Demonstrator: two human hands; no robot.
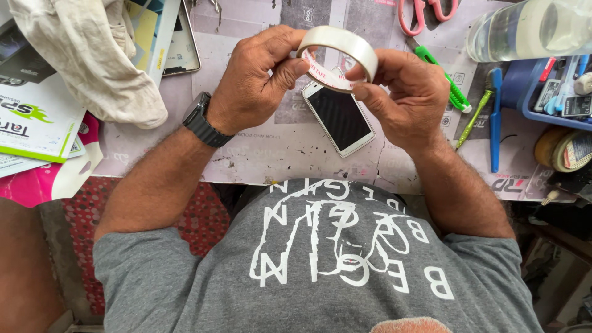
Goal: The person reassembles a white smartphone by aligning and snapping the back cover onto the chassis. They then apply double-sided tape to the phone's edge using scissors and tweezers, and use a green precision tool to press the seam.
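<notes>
Tape roll (pixel 340 54) sat upright between both hands above phone (pixel 338 115) on desk (pixel 259 148). Left hand (pixel 256 83) pinched roll's left rim; right hand (pixel 404 92) gripped right side, thumb at edge. Scissors (pixel 425 12) lay far right.

White phone (pixel 340 117), pink scissors (pixel 425 13), green cutter (pixel 441 77), cloth (pixel 92 55).
</notes>
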